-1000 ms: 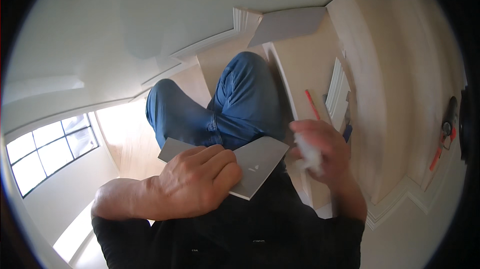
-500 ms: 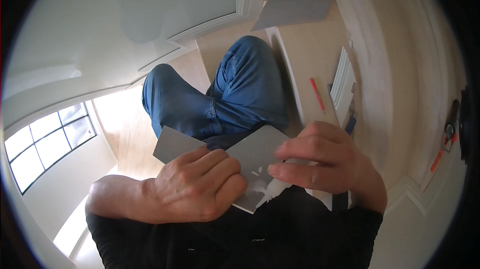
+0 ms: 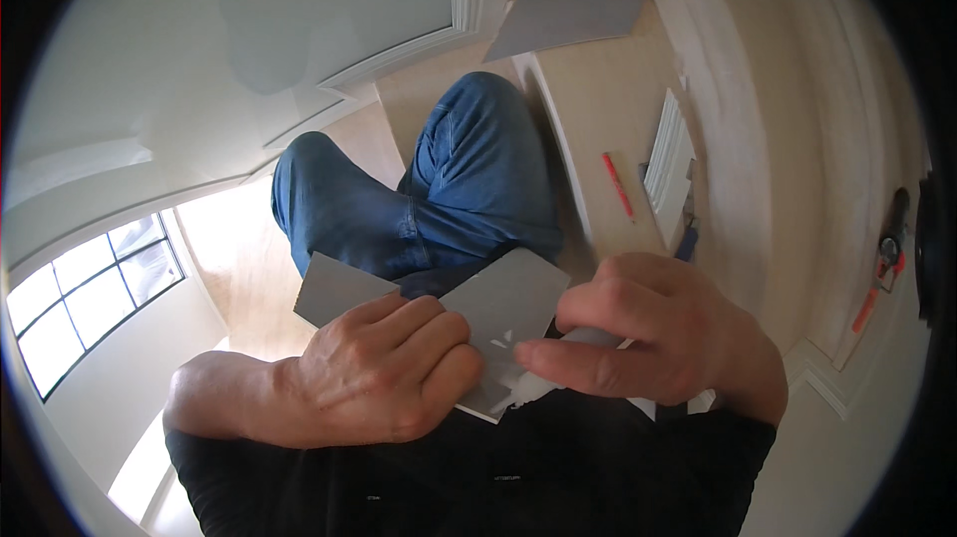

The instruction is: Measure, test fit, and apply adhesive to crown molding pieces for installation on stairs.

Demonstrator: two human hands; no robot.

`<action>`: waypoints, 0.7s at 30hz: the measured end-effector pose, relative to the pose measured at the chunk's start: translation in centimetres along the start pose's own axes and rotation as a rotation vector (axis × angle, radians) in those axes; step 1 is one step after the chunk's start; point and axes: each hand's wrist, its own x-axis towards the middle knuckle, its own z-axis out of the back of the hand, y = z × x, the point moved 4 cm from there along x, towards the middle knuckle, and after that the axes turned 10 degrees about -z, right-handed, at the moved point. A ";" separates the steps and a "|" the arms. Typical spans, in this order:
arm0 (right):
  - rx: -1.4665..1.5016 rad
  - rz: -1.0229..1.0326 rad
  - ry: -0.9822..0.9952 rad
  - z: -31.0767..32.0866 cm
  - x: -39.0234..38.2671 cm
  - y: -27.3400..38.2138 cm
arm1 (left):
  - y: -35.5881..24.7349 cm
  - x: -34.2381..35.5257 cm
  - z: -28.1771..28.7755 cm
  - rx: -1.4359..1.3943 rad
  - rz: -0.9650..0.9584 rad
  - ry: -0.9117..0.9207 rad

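Observation:
My left hand (image 3: pixel 394 372) is closed on a flat grey board (image 3: pixel 513 303), its thumb side toward the board's near edge. Another flat grey part (image 3: pixel 344 288) sticks out beyond its knuckles; the hand hides whether the two are one piece. A few white flecks lie on the board's face. My right hand (image 3: pixel 648 338) is bent over the board's right side, thumb and fingers closed around a whitish object (image 3: pixel 593 336). A pale, pointed part (image 3: pixel 528 389) shows below that thumb against the board's lower corner. The object's exact kind is hidden by the fingers.
My jeans-clad legs (image 3: pixel 488 158) are folded beyond the hands. To the right, a red pencil (image 3: pixel 618 186) and white ridged moulding (image 3: pixel 670 158) lie on a pale wooden step. Another grey sheet (image 3: pixel 568 20) lies farther off. A black-and-orange tool (image 3: pixel 887 258) sits far right.
My right hand has come slightly down and left, its thumb now farther over the board. The left hand keeps its grip. The whole view has shifted a little.

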 end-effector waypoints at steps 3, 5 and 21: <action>-0.018 0.001 0.007 0.3 0.1 0.3 | 0.0 0.2 0.3 -0.011 0.005 0.018; -0.019 -0.001 0.007 0.6 0.2 0.6 | -0.1 0.4 0.8 -0.049 0.007 0.055; -0.120 -0.081 0.058 2.1 0.9 2.3 | 0.2 0.7 1.1 -0.086 0.002 0.096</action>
